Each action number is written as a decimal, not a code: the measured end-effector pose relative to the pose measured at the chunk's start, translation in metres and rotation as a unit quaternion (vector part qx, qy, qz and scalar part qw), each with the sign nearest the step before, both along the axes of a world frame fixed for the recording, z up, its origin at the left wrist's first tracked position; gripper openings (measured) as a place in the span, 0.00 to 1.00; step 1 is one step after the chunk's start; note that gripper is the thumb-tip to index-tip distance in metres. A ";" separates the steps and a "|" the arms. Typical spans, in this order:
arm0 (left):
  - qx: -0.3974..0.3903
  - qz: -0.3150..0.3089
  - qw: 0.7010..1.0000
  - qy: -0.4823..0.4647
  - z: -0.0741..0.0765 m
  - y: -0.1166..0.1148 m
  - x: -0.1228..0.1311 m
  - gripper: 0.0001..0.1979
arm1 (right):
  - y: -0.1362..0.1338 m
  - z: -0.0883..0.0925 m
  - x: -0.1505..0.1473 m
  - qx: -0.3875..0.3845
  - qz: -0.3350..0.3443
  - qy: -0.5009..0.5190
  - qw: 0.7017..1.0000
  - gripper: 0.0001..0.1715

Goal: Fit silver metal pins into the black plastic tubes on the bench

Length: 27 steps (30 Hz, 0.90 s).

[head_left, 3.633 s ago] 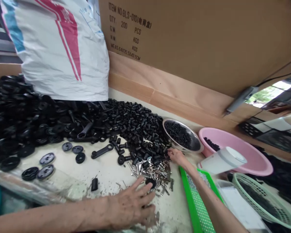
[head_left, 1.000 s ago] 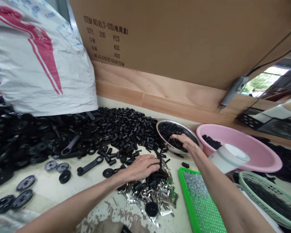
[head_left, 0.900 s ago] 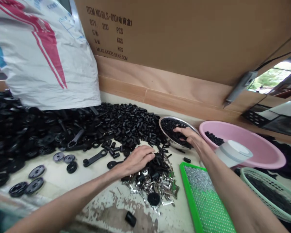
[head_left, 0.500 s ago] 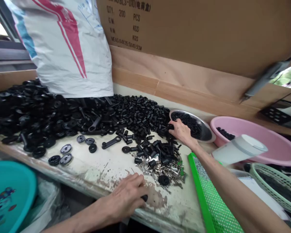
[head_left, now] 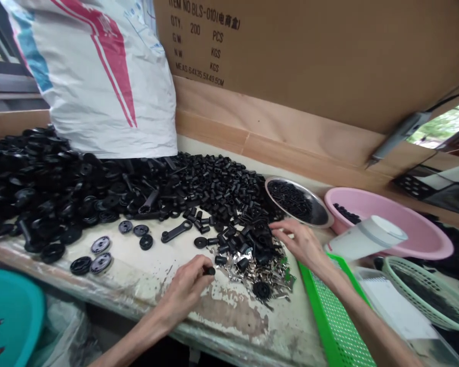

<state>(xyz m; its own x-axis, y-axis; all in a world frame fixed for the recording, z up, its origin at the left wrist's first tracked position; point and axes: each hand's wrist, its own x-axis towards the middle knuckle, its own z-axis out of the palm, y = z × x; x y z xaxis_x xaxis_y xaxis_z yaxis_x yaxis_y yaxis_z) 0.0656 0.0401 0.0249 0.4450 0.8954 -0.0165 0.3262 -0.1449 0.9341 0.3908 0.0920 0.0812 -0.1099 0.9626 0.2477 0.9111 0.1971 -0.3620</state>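
Note:
My left hand (head_left: 191, 280) is closed over the bare worktop, with a small black plastic cylinder (head_left: 210, 271) between thumb and fingers. My right hand (head_left: 300, 243) reaches in from the right, fingers stretched out and apart at the edge of a heap of loose black parts (head_left: 258, 239); I see nothing held in it. In front of that heap lie small shiny metal pieces (head_left: 248, 270) with a black round gear-like disc (head_left: 261, 290) on them. A black lever-shaped part (head_left: 176, 232) and several round discs (head_left: 100, 244) lie farther left.
Large piles of black parts (head_left: 80, 188) run along the back, below a white sack (head_left: 115, 102). To the right are a metal bowl (head_left: 321, 213), a pink basin (head_left: 416, 229), a white cup (head_left: 367, 237), a green perforated tray (head_left: 329, 311) and a pale green basket (head_left: 401, 285).
My right hand has come from beside the metal bowl toward the front, to the nearer heap. My left hand has moved up and left, keeping the black cylinder. The view has shifted slightly.

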 end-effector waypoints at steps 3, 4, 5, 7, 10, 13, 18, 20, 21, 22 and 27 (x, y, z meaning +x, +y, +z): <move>-0.084 0.012 0.992 -0.090 -0.006 0.008 0.002 0.10 | -0.016 -0.015 0.009 0.008 -0.052 -0.029 0.998 0.17; -0.112 0.017 0.987 -0.116 -0.007 0.010 0.003 0.12 | -0.015 -0.022 0.011 0.006 -0.067 -0.041 0.997 0.17; -0.135 0.025 0.981 -0.136 -0.008 0.012 0.003 0.14 | -0.012 -0.028 0.012 0.002 -0.074 -0.052 0.996 0.17; -0.161 0.049 0.973 -0.157 -0.008 0.014 0.004 0.15 | -0.001 -0.040 0.011 -0.015 -0.070 -0.076 0.995 0.15; -0.171 0.077 0.965 -0.183 -0.006 0.013 0.002 0.14 | 0.013 -0.048 0.004 -0.037 -0.059 -0.113 0.991 0.14; -0.175 0.089 0.958 -0.208 -0.006 0.010 0.000 0.13 | 0.016 -0.050 -0.001 -0.042 -0.036 -0.134 0.989 0.11; -0.212 0.067 0.931 -0.291 -0.004 0.011 0.004 0.14 | 0.014 -0.062 0.007 -0.033 -0.013 -0.127 0.991 0.12; -0.243 0.060 0.909 -0.334 -0.004 0.012 0.005 0.16 | 0.015 -0.065 0.010 -0.024 -0.004 -0.118 0.993 0.14; -0.253 0.060 0.900 -0.349 -0.003 0.011 0.005 0.16 | 0.014 -0.063 0.010 -0.017 0.000 -0.119 0.993 0.17; -0.259 0.063 0.897 -0.354 -0.003 0.010 0.004 0.16 | 0.013 -0.059 0.007 -0.005 0.000 -0.115 0.993 0.19; -0.282 0.108 0.893 -0.333 -0.003 -0.005 -0.001 0.13 | -0.033 -0.020 -0.051 -0.019 -0.069 0.235 0.969 0.21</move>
<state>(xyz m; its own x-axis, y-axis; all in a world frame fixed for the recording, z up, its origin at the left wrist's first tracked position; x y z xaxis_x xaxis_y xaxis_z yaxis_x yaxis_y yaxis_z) 0.0649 0.0355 0.0222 0.3421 0.8946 -0.2875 -0.3663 0.4087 0.8360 0.3396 0.0591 0.0611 0.1374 0.9693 0.2040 0.6602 0.0640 -0.7484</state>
